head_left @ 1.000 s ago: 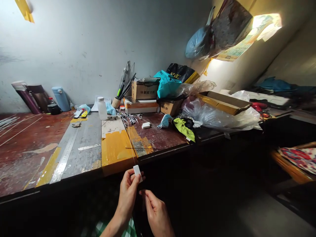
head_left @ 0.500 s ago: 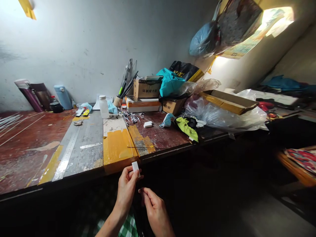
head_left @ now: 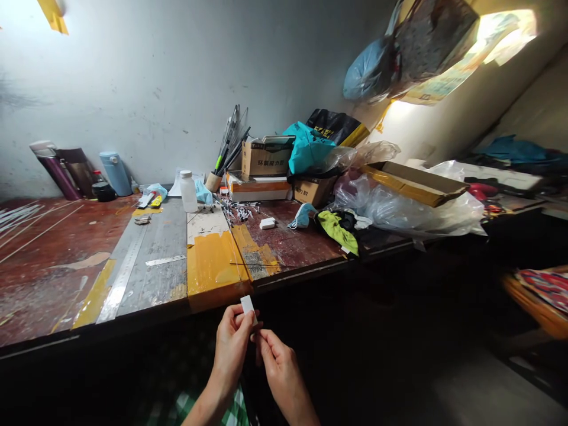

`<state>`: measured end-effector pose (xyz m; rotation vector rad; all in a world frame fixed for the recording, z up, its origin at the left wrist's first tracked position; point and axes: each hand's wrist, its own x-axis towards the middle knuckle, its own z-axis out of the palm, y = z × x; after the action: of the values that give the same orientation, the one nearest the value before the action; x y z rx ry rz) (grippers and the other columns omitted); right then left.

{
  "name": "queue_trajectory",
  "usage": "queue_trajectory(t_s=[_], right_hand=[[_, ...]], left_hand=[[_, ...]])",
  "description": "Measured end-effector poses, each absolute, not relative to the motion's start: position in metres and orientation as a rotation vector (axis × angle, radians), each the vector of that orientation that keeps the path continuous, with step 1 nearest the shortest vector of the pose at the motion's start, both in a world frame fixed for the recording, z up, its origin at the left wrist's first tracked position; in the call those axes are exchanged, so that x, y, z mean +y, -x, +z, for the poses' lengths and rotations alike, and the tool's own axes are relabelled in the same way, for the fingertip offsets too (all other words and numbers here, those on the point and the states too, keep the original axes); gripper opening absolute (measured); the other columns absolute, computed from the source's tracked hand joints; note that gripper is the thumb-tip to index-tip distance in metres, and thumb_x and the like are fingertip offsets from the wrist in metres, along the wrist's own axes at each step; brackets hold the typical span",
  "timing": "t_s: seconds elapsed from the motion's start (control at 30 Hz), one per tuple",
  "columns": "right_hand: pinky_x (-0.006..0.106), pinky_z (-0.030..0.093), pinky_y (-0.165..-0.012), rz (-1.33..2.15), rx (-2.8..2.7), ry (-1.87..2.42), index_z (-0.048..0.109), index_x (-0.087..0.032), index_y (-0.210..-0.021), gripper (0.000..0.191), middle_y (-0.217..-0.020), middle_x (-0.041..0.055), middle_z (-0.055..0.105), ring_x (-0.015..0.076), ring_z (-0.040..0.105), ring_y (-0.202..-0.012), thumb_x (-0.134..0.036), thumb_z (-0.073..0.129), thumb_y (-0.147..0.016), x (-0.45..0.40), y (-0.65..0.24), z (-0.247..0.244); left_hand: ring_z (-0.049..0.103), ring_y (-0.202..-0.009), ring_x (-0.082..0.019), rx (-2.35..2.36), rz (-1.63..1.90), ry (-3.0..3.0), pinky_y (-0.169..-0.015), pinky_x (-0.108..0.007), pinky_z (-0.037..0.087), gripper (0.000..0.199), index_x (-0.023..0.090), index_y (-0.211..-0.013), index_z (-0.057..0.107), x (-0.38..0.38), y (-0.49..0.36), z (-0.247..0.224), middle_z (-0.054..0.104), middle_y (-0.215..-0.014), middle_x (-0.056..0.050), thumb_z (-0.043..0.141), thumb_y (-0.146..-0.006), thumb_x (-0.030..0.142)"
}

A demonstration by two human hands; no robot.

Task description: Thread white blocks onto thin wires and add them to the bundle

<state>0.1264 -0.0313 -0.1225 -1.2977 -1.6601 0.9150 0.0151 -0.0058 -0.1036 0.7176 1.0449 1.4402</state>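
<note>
From where I stand, the workbench (head_left: 75, 234) runs along a grey, scuffed wall (head_left: 133, 77). At its left end, a purple flask (head_left: 55, 171) leans beside a blue flask (head_left: 114, 173). Next, a steel ruler (head_left: 124, 278) lies flat on a grey panel; a white bottle (head_left: 189, 194) stands upright behind. Yellow tape (head_left: 213, 266) covers the adjoining section. In front of the bench edge, the left hand (head_left: 233, 337) pinches a white block (head_left: 247, 305) between thumb and fingers. The right hand (head_left: 280, 361) has thumb and forefinger pressed together; I cannot tell whether they grip anything. Further right sit a carton (head_left: 266, 160), a lime cloth (head_left: 338, 229) and clear plastic bags (head_left: 399, 210). Compared with half a second earlier, the right fingertips have closed up to the left hand's fingers, just below the block; the block remains pinched.
</note>
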Motion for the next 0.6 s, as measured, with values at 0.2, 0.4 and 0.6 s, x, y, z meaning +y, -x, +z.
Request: queue_trajectory(t_s=[0.2,0.4,0.6], right_hand=[[0.02,0.043,-0.06,0.843,-1.678,1.319,0.062,-0.02,-0.091,0.015,-0.077,0.0016,0.063,0.0151,0.058,-0.067,-0.029,0.05,-0.09,-0.036,-0.127,-0.125],[0.02,0.036,-0.05,0.984,-1.745,1.279,0.063,-0.019,-0.09,0.03,-0.059,-0.0022,0.054,0.0124,0.05,-0.053,-0.032,0.037,-0.097,-0.036,-0.123,-0.117],[0.019,0.039,-0.051,0.931,-1.625,1.289,0.061,-0.019,-0.09,0.02,-0.068,0.0001,0.06,0.0126,0.054,-0.057,-0.033,0.048,-0.092,-0.035,-0.125,-0.123]], left_hand=[[0.071,-0.075,-0.023,1.072,1.459,-0.684,-0.072,-0.032,0.051,0.037,0.014,-0.087,0.057,-0.006,-0.012,-0.099,0.074,-0.08,-0.008,0.075,-0.069,0.042],[0.071,-0.071,-0.023,1.103,1.463,-0.674,-0.069,-0.031,0.052,0.039,0.015,-0.086,0.057,-0.006,-0.003,-0.099,0.075,-0.084,-0.011,0.076,-0.067,0.043],[0.07,-0.071,-0.021,1.1,1.462,-0.734,-0.069,-0.029,0.051,0.033,0.015,-0.085,0.058,-0.006,-0.01,-0.105,0.074,-0.076,-0.007,0.074,-0.071,0.041]])
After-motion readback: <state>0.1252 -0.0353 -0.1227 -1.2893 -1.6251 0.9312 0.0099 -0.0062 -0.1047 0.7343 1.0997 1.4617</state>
